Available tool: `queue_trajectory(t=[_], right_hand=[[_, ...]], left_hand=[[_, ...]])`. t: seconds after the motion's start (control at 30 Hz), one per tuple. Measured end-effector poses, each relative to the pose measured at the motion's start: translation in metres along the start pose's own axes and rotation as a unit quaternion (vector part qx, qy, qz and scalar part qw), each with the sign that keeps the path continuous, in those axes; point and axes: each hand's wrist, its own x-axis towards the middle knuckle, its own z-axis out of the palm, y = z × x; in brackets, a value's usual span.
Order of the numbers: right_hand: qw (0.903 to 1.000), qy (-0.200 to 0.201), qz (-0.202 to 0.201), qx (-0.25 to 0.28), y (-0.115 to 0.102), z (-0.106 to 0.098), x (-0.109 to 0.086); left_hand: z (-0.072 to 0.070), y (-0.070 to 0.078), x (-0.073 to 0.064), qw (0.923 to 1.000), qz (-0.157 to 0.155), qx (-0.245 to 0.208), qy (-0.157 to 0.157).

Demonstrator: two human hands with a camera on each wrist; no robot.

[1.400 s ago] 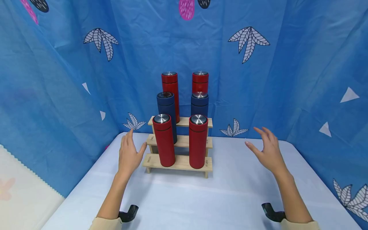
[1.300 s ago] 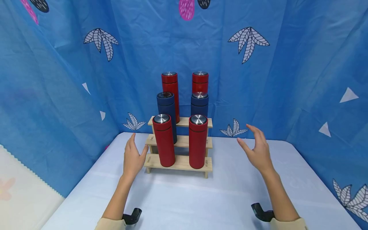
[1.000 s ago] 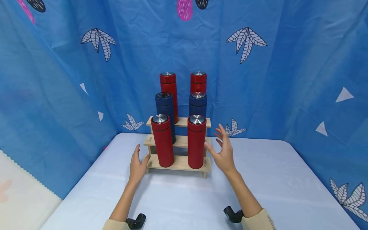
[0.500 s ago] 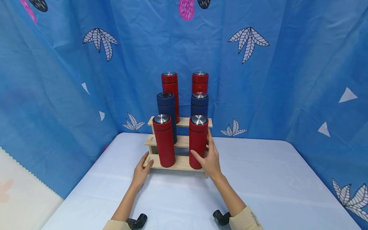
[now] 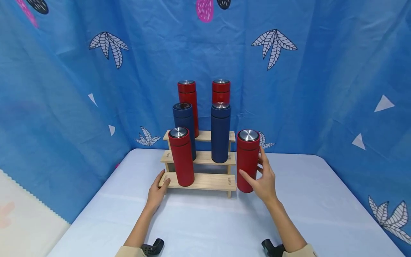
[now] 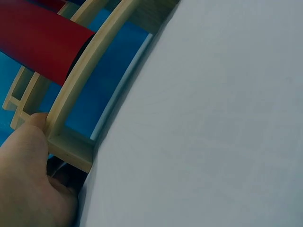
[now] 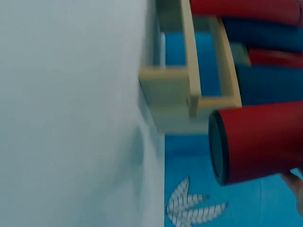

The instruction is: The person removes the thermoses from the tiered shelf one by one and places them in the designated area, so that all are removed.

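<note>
A red thermos (image 5: 248, 162) with a steel lid is upright beside the right end of the wooden three-step rack (image 5: 212, 181). My right hand (image 5: 264, 180) grips it around the body, and in the right wrist view the dark base of this red thermos (image 7: 265, 142) shows clear of the table. At the rack's other end my left hand (image 5: 156, 192) holds the bottom step, thumb on top; the left wrist view shows that thumb (image 6: 38, 122) against the wood. Another red thermos (image 5: 182, 157) stands on the bottom step, left of its bare right part.
Two blue thermoses, one left (image 5: 184, 116) and one right (image 5: 220, 134), stand on the middle step. Behind them, a left red thermos (image 5: 187, 96) and a right red thermos (image 5: 221, 93) occupy the top step. A white-covered table (image 5: 205, 221) meets a blue patterned curtain (image 5: 154, 71).
My right hand came in from the right, took hold of the right front red thermos and moved it rightward off the bottom step. My left hand came down onto the rack's left end.
</note>
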Motion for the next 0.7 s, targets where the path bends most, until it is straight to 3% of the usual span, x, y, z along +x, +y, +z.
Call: queue_trajectory(t=[0.2,0.37,0.53,0.7], right_hand=[[0.9986,0.049,0.021,-0.005,0.018,-0.013,0.026],[0.9966,0.05,0.057,0.033,0.067,0.005,0.039],[0.9953,0.035,0.075,0.052,0.095,0.029,0.037],[0.9947,0.027,0.093,0.032,0.107,0.039,0.025]], left_hand=[[-0.004,-0.002,0.0,1.0,0.003,0.001,0.009],[-0.004,-0.005,0.0,1.0,0.004,-0.004,0.006],[-0.004,-0.005,0.0,0.9999,0.0,-0.011,0.005],[-0.002,-0.002,0.0,0.9999,0.004,-0.013,0.0]])
